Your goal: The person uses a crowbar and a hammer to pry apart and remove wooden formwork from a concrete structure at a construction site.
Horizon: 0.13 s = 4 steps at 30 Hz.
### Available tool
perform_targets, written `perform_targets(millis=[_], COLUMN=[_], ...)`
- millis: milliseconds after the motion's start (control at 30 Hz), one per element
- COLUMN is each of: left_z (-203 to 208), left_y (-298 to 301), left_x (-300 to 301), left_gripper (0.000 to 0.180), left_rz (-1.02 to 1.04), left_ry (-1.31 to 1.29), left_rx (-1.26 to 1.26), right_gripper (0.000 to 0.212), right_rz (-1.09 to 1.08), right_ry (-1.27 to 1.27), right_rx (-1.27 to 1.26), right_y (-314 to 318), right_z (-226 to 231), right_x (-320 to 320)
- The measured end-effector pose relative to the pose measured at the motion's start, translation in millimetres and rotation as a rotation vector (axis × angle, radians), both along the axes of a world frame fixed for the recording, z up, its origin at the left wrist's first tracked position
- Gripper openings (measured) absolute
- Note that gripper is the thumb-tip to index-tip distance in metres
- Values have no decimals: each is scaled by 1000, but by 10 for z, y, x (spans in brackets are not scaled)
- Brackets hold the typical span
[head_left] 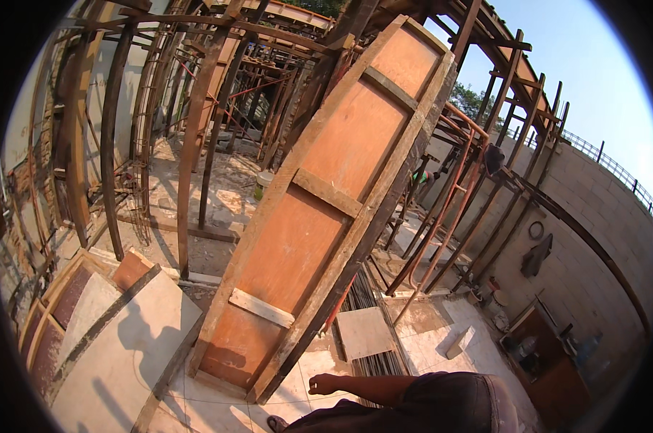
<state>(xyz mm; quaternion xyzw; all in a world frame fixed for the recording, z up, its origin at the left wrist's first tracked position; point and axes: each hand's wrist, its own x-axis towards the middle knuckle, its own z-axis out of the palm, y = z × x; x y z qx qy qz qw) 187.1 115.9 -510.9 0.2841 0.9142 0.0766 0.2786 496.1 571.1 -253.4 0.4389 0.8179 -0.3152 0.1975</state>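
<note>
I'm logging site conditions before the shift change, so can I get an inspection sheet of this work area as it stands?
Surface: pale tiled floor, dusty, sunlit with shadows.
Job's things: tall orange plywood formwork panel with timber frame, standing tilted, its foot on the floor.
Clutter: flat boards stacked at lower left; loose square tile; small block; bundle of steel bars on the floor.
Grippers: one hand near the panel's foot, fingers curled, holding nothing visible; which hand cannot be told; no other seen.
Cables: nothing seen.
Surroundings: timber props, block wall, low wooden cabinet, open sky.
</note>
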Motion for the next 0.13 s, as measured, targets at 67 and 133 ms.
perform_targets(millis=[67, 133], left_z=[-164, -257], left_y=[71, 78], left_x=[-128, -416], left_gripper=[54, 71], left_rz=[79, 183], left_ry=[6, -195], left_rx=[-3, -159], right_gripper=[42, 42], right_rz=[-75, -53], right_ry=[-50, 6], right_rx=[-40, -25], right_y=[104, 166], right_z=[-167, -145], right_x=[178, 90])
